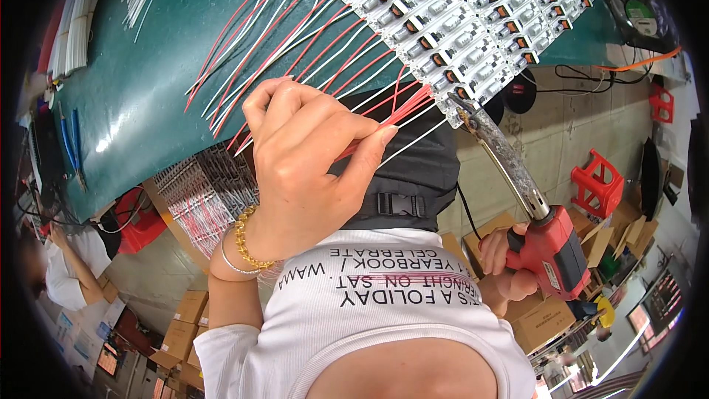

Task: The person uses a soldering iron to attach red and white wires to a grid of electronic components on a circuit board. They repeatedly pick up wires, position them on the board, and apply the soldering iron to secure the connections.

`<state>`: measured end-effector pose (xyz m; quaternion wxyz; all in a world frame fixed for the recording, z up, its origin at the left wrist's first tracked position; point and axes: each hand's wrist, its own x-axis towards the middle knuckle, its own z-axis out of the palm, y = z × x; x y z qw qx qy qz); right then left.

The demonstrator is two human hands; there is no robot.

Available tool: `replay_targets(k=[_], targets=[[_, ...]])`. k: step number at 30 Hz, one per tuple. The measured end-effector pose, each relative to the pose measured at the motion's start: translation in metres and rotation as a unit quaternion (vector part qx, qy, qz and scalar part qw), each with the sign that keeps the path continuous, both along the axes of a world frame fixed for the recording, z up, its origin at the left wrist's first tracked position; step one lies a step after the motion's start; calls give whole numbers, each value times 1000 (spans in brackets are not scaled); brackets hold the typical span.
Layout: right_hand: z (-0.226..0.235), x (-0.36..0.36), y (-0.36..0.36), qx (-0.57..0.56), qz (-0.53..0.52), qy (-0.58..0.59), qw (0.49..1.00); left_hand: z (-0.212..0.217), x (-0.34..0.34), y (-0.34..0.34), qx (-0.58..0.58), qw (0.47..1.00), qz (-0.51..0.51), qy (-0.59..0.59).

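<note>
My left hand [303, 151] is closed on a bundle of red wires [410, 106], pinched between thumb and fingers. Their far ends reach the near corner of a white panel of small circuit boards [473, 66], which carries rows of metal and black-and-orange parts. My right hand [506, 272] is wrapped round the handle of a red and black soldering gun [554, 251]. Its long metal barrel slants up and left, with the tip at the panel's near corner; whether it touches is hard to tell. Red and white wires [295, 22] fan out leftward from the panel's edge.
Under the panel is a green tabletop [148, 103]. Bundled white wires [74, 37] and blue-handled tweezers [74, 144] lie at its left; a black fan [639, 15] stands far right. Red stools [598, 183], cardboard boxes [543, 321] and another person [70, 273] are around.
</note>
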<state>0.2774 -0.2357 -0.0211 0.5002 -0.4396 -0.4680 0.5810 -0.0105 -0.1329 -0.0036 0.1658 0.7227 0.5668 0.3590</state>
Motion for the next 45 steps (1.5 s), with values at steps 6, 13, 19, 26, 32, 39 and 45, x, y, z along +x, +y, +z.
replay_targets(k=[6, 13, 19, 26, 32, 39, 45], targets=[[8, -11, 8, -12, -5, 6, 1000, 0, -3, -3, 20, 998, 40, -34], [1, 3, -5, -12, -11, 45, 999, -2, 7, -7, -8, 998, 8, -66], [-44, 77, -63, 19, -19, -301, 953, -1, 8, -8, -2, 1000, 9, -24], [-25, 25, -39, 16, -83, -64, 994, -5, 16, -6, 6, 1000, 1, -19], [-20, 25, -24, 65, -12, -13, 998, -6, 15, -7, 13, 1000, 2, -18], [-19, 26, -9, 82, 62, 25, 994, -6, 14, -8, 13, 1000, 9, -17], [-9, 15, -7, 32, 25, 46, 998, -1, 11, -7, 25, 998, 25, -45]])
